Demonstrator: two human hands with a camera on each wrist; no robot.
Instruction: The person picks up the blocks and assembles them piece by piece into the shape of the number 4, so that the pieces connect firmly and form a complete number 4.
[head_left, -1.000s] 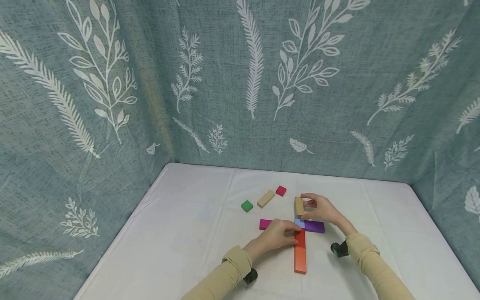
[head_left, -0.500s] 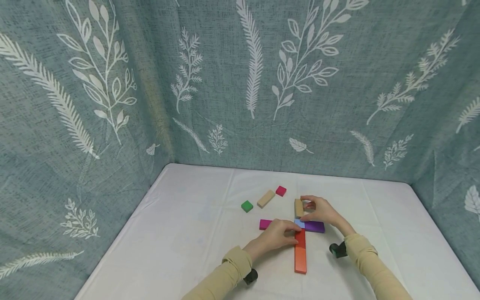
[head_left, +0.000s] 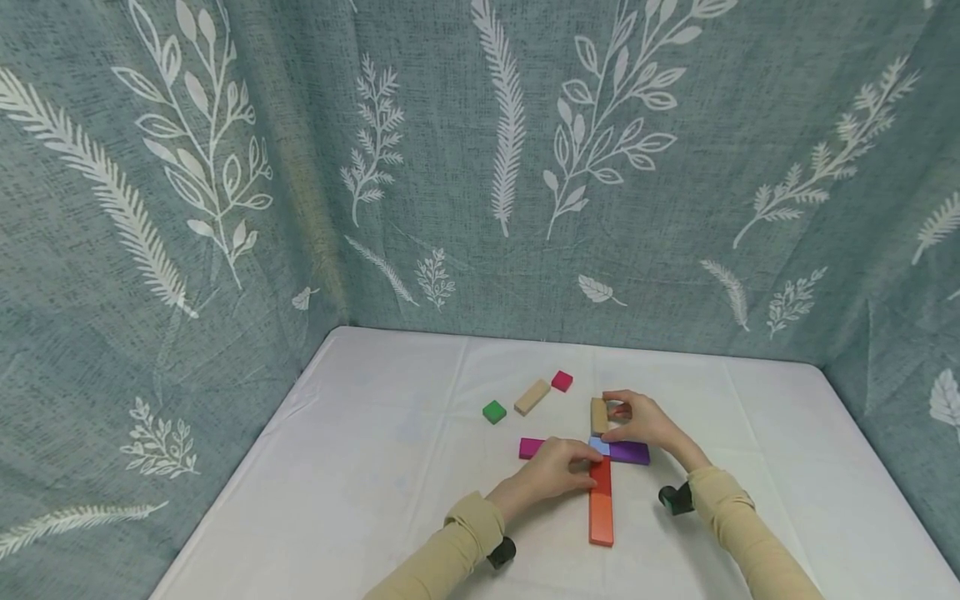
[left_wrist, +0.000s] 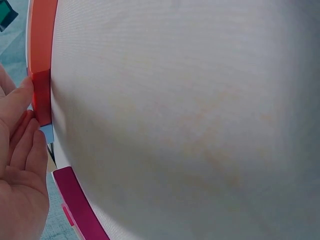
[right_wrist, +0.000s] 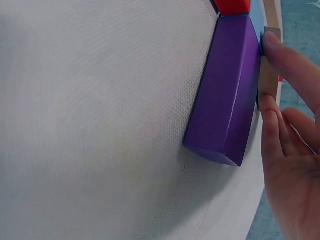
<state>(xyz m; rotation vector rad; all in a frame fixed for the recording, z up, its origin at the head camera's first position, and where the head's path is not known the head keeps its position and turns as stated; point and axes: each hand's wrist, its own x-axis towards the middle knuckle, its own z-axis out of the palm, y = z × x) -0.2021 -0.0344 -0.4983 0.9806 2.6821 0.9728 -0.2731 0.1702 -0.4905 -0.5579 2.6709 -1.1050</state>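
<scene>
My right hand point(head_left: 642, 419) pinches a plain wooden block point(head_left: 598, 416) by its ends, just beyond a light-blue block point(head_left: 599, 446). In the right wrist view, the thumb and fingers lie along that wooden block point(right_wrist: 269, 75). My left hand point(head_left: 557, 468) rests beside a red block point(head_left: 602, 479), its thumb and fingertips at the red side in the left wrist view. An orange block point(head_left: 601, 522) continues the row toward me. A purple block point(head_left: 629, 452) extends right from the blue one. On the left lies a magenta block point(head_left: 530, 448), partly hidden by my left hand.
Farther back on the white-covered table point(head_left: 360, 425) lie a green block point(head_left: 494, 412), another plain wooden block point(head_left: 532, 397) and a small crimson block point(head_left: 562, 382). A patterned teal curtain point(head_left: 465, 200) surrounds the table at the back and sides.
The wooden block in my right hand has shifted slightly toward me and the blue block, and a touch to the right. My left hand stays at the red block.
</scene>
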